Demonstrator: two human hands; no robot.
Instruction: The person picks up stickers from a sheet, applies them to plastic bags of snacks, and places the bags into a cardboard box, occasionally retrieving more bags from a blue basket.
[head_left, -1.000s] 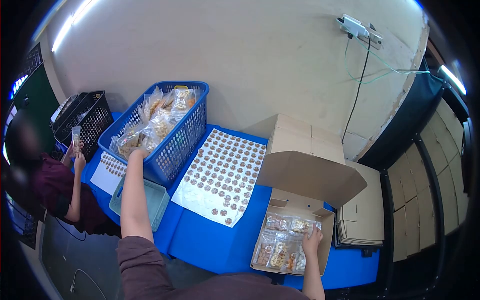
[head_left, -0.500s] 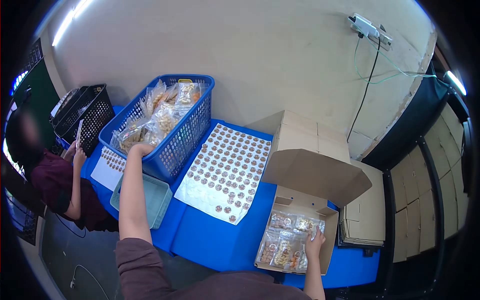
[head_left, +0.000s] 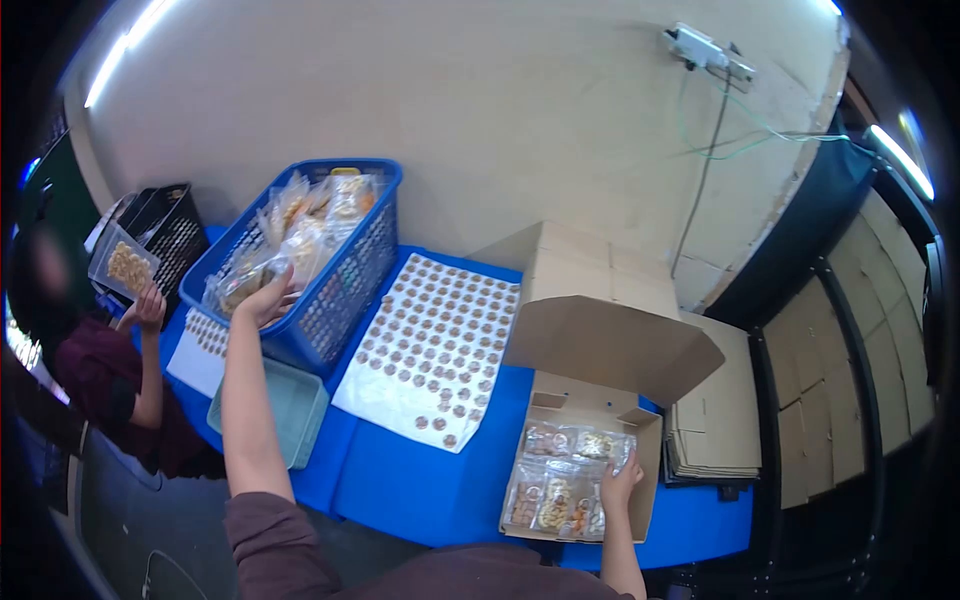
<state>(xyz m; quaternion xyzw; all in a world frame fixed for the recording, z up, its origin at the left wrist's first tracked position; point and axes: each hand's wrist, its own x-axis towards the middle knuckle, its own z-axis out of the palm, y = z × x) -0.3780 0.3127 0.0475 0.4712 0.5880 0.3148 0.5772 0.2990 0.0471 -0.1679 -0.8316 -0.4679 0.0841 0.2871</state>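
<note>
Fingertips [head_left: 283, 282] of your left hand [head_left: 265, 300] are lying over a clear plastic snack packet [head_left: 238, 288] at the near end of the blue plastic lattice basket [head_left: 345, 285]; the view is not showing whether they are pinching it or only pressing on it. That packet is sitting on top of the heap, just under and to the left of your palm, and the basket's long axis is running away from you toward the beige wall [head_left: 500, 120]. Your right hand [head_left: 620, 485] is resting unclenched, fingers stretched out, on the clear filled packets [head_left: 555, 500] lying flat in rows inside the open brown cardboard box [head_left: 648, 455], at their right edge beside the box wall. The two hands are working well apart: the white sheet of round brown stickers [head_left: 435, 350] is lying between basket and box on the blue table [head_left: 420, 490], so your left hand is the nearer one to the basket and your right to the box. At the far left, a co-worker's hand [head_left: 150, 305] is holding up another packet [head_left: 125, 265].
</note>
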